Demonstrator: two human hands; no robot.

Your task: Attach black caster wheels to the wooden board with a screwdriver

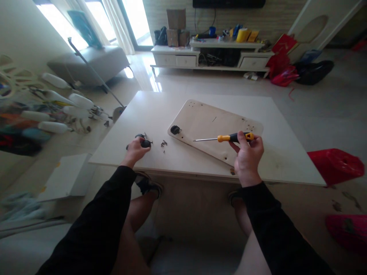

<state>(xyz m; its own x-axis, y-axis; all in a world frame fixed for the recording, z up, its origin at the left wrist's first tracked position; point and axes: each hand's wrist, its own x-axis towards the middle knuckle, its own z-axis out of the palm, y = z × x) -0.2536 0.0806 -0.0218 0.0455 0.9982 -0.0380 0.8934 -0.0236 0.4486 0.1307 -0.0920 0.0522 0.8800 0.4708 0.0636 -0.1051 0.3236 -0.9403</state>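
Note:
My right hand [249, 154] is closed round the black and yellow handle of a screwdriver [225, 138]. Its metal shaft points left, above a pale board [206, 126] with rounded corners and small holes. One black caster wheel [174, 130] sits at the board's left corner. Over to the left, my left hand [137, 150] has its fingers closed on a black caster [146, 143]. Another caster [139, 136] lies just beyond those fingers, partly covered. Several small screws [164, 143] are scattered between my left hand and the board.
Everything lies on a white table [155, 110]. A red plastic stool or bucket [336, 164] stands off its right edge, and a white box [69, 175] is on the floor at the left. White-padded parts [82, 101] are piled further left. A TV cabinet [177, 60] stands at the back.

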